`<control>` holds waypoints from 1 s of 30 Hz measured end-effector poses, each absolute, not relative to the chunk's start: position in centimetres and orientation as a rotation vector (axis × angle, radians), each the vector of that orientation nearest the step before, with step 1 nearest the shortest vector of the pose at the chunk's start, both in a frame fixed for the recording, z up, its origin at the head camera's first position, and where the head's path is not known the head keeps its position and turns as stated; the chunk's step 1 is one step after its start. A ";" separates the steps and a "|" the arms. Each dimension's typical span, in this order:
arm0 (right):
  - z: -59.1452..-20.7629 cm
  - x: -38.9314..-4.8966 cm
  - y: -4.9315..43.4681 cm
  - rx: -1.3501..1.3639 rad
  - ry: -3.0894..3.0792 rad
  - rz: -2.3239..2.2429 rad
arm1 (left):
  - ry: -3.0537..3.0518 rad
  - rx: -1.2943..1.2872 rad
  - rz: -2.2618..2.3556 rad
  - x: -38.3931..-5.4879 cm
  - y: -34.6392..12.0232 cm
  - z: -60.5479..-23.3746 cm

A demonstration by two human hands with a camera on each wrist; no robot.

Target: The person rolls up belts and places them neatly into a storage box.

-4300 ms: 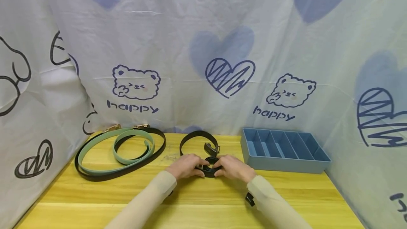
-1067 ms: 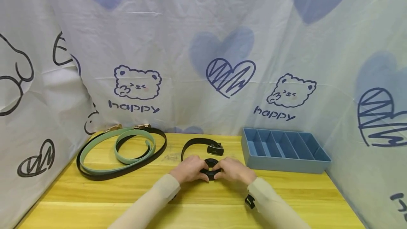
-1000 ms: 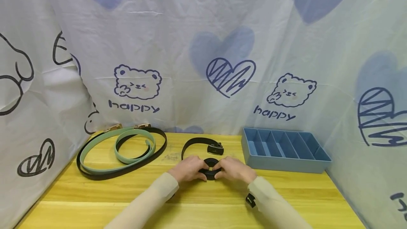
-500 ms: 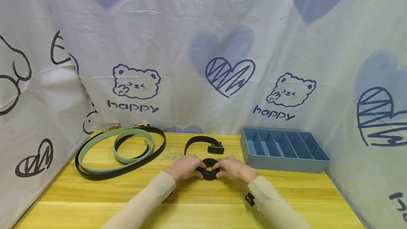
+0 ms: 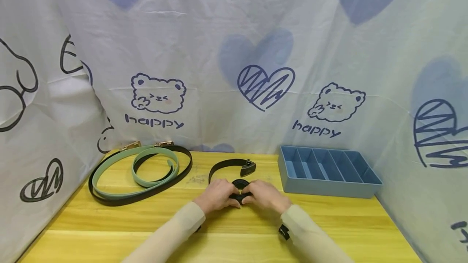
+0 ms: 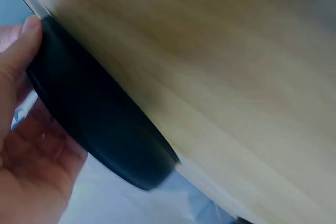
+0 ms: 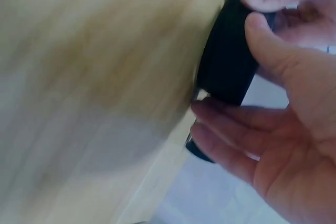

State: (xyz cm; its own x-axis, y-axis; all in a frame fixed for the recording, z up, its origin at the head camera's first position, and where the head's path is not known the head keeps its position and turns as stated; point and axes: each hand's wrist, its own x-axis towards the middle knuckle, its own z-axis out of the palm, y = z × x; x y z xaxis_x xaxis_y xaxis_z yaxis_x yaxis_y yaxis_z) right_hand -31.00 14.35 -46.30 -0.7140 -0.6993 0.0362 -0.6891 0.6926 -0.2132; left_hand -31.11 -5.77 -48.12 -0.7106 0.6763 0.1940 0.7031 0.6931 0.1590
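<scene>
In the head view a black belt lies partly rolled near the middle of the wooden table. My left hand (image 5: 217,195) grips the near left side of the rolled coil (image 5: 240,183), and my right hand (image 5: 265,195) grips its right side. The loose end of the belt arcs behind the left hand to a dark metal buckle (image 5: 248,168), which stands tilted beyond the coil. In the left wrist view the thumb presses the top edge of the black belt (image 6: 100,108). The right wrist view shows thumb and fingers around the belt roll (image 7: 226,56), with the left fingertips beside it.
A green belt (image 5: 109,196) and a black belt (image 5: 139,196) with gold-coloured buckles lie in loose loops at the left. A blue divided tray (image 5: 329,188) stands at the back right. Printed cloth (image 5: 212,104) hangs behind the yellowish wooden table (image 5: 237,242).
Since the earliest frame, the loose part of the belt has shifted and its buckle has turned. In the last half second the buckle has tilted up and both hands have drawn closer around the coil.
</scene>
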 end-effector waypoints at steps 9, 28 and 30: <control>-46.2 -31.6 15.3 -1.173 2.753 -0.318 | -2.886 -1.285 -0.459 -31.8 -7.3 -48.1; -46.0 -31.5 15.6 -1.084 2.731 -0.299 | -2.950 -1.244 -0.636 -32.6 -7.3 -46.8; -46.1 -31.1 15.6 -1.066 2.742 -0.274 | -2.940 -1.241 -0.619 -32.5 -7.0 -46.9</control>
